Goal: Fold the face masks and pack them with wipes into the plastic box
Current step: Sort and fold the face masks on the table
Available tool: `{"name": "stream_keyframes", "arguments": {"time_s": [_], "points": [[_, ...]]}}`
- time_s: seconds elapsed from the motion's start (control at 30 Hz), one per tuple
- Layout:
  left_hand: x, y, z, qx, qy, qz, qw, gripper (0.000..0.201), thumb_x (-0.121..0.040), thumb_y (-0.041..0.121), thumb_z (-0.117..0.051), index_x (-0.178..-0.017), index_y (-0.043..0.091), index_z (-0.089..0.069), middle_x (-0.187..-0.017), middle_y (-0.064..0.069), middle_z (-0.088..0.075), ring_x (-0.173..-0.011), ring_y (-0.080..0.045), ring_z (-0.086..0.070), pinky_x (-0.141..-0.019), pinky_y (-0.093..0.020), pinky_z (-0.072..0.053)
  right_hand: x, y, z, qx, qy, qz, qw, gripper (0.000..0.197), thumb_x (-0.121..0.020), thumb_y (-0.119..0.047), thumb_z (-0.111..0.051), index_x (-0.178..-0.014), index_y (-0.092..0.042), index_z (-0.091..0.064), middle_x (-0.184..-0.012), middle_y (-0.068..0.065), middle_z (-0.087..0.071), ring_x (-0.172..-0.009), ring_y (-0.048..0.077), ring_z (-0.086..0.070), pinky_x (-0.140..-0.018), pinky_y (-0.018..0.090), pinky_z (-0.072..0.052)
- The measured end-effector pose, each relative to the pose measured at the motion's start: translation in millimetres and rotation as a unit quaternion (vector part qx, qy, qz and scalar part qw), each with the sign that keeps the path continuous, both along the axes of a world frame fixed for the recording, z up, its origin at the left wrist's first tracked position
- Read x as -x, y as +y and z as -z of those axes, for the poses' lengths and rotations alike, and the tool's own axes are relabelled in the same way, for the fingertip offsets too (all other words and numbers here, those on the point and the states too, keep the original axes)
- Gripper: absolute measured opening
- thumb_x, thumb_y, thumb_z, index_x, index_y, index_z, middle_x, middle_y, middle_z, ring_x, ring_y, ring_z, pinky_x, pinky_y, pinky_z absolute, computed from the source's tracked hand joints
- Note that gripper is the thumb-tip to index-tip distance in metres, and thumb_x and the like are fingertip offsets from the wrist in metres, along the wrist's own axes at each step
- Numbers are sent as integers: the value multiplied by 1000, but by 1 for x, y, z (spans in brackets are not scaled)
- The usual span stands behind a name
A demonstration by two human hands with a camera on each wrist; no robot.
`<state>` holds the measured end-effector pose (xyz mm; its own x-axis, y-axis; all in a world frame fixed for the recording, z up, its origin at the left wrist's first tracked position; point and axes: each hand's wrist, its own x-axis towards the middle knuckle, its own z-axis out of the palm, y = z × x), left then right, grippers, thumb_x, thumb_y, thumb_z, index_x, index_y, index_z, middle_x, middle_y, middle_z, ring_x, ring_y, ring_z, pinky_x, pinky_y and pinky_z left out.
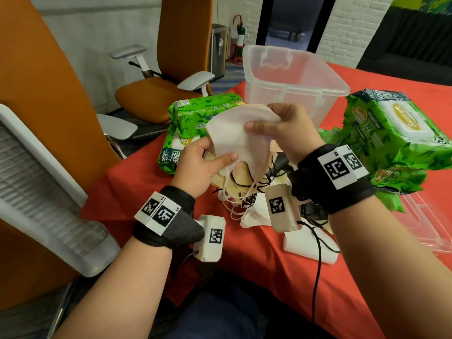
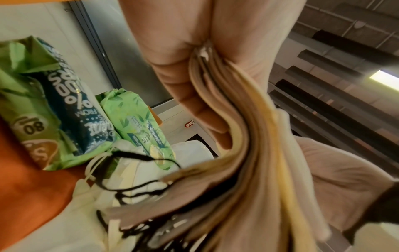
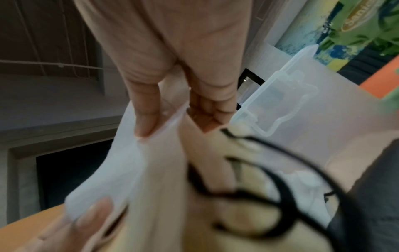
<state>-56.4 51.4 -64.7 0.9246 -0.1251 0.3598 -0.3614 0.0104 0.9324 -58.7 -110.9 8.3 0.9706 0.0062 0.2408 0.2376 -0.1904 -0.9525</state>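
Observation:
Both hands hold a stack of folded face masks (image 1: 237, 140) up over the red table, white on the outside, beige and yellow layers (image 2: 248, 153) behind. My left hand (image 1: 203, 165) grips the stack's lower left edge, thumb across the front. My right hand (image 1: 276, 126) pinches the top right corner between thumb and fingers (image 3: 146, 122). Ear loops (image 1: 247, 194), white and black, dangle below. The clear plastic box (image 1: 288, 79) stands open behind the hands. Green wipes packs lie left (image 1: 195, 121) and right (image 1: 391, 133) of the box.
More masks and tangled black loops (image 1: 259, 216) lie in a heap on the red tablecloth (image 1: 269, 270) under my wrists. The box's clear lid (image 1: 430, 231) lies at the right edge. Orange office chairs (image 1: 156, 94) stand left of the table.

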Motion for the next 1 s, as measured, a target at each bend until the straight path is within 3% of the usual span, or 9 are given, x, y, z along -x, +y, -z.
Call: {"name": "stream_keyframes", "arguments": {"time_s": [0.13, 0.23, 0.37, 0.47, 0.6, 0.7, 0.77, 0.9, 1.0], "points": [[-2, 5, 0, 21, -35, 8, 999, 38, -69, 6, -71, -96, 25, -52, -103, 8, -61, -95, 5, -59, -92, -17, -44, -3, -6, 2, -60, -59, 48, 995, 16, -80, 8, -62, -82, -8, -62, -63, -11, -66, -61, 2, -59, -59, 16, -47], [-4, 10, 2, 19, -35, -8, 999, 38, -70, 6, -72, -96, 27, -53, -105, 6, -62, -102, -9, -59, -98, -28, -44, -3, -16, -4, -87, -93, 71, 989, 18, -83, 8, -57, -80, -10, -60, -65, -12, -64, -60, 1, -56, -58, 15, -44], [-4, 9, 2, 0, -13, -37, 999, 29, -78, 1, -70, -86, 28, -62, -93, 15, -63, -90, 14, -56, -88, -6, -38, -4, -21, -4, -83, -77, 58, 992, 18, -84, 7, -57, -82, -11, -60, -70, -6, -64, -63, 5, -57, -60, 19, -46], [-5, 6, 3, -34, 20, -48, 998, 22, -84, 6, -64, -88, 28, -67, -94, 12, -66, -91, 16, -55, -87, -1, -35, -6, -19, 3, -91, -61, 57, 992, 20, -82, 7, -57, -82, -13, -59, -70, -8, -64, -64, 6, -58, -60, 19, -47], [-4, 5, 3, -6, 66, -46, 997, 17, -91, 10, -56, -92, 22, -68, -98, 3, -68, -97, 0, -59, -98, -17, -40, -4, -22, 1, -122, -55, 39, 990, 19, -80, 5, -60, -80, -15, -57, -68, -8, -63, -65, 9, -57, -60, 20, -47], [-3, 7, -1, 67, 110, -31, 991, 28, -92, 38, -50, -87, 23, -73, -94, 1, -72, -100, -19, -65, -98, -36, -45, 1, -23, -4, -69, -34, -24, 997, 30, -74, 8, -68, -82, -17, -53, -73, -5, -63, -64, 7, -60, -60, 20, -50], [-2, 8, -4, 98, 122, -4, 988, 36, -83, 54, -53, -81, 26, -76, -88, 3, -74, -94, -18, -67, -90, -35, -49, 2, -18, -4, 22, 6, -50, 998, 39, -69, 8, -72, -83, -19, -48, -74, -2, -58, -59, 3, -58, -56, 19, -50], [5, -1, -9, 66, 89, 40, 993, 12, -72, 31, -73, -78, 20, -72, -75, 4, -72, -72, -10, -64, -71, -25, -51, 3, -2, 7, 138, 32, -23, 990, 49, -64, -3, -81, -93, -18, -45, -79, 0, -55, -62, 7, -53, -57, 24, -48], [4, -3, -5, 30, 69, 27, 997, 11, -77, 12, -72, -84, 20, -70, -79, 4, -72, -73, -11, -65, -69, -25, -53, 2, 5, 14, 94, 13, 3, 995, 55, -65, -1, -80, -101, -13, -40, -76, -7, -46, -49, -8, -45, -48, 11, -38]]}}
